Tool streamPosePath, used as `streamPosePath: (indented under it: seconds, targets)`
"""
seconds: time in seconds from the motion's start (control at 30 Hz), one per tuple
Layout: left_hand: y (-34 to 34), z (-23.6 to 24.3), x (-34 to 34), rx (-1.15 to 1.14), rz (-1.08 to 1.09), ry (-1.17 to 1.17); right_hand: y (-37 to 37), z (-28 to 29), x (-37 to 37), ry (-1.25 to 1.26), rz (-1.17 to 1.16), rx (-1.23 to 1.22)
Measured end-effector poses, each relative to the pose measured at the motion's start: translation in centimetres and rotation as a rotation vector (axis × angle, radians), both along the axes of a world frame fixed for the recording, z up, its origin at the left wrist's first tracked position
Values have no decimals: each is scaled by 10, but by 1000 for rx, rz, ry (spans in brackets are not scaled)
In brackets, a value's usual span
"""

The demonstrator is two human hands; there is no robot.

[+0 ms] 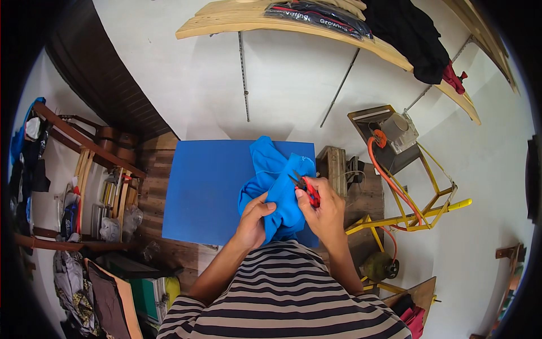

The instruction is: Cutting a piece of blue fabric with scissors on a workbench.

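Blue fabric point(276, 186), bunched and held up over blue table top point(209, 189), just ahead of striped shirt point(282, 288). Left hand point(255, 217) pinching lower fold, thumb on top. Right hand point(322, 209) curled round red-handled thread snips point(305, 188), blades touching upper fold. Risk: blades catching cloth instead of loose thread, caused by slack, bunched fabric. Secondary risk: nicked left fingertips, close beneath cutting point.
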State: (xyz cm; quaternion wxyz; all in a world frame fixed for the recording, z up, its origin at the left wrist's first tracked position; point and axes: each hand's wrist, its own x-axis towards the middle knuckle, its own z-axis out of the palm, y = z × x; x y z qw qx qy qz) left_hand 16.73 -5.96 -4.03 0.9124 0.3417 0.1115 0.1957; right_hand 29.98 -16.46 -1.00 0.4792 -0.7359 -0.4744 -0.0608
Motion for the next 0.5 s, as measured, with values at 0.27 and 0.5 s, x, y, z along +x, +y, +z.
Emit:
streamPosePath:
  seconds: [0.27, 0.5]
  targets:
    - [0, 1, 0, -35, 3, -28, 4, -11, -6, 76, -46, 77]
    - [1, 2, 2, -51, 8, -5, 2, -11, -8, 62, 29, 69]
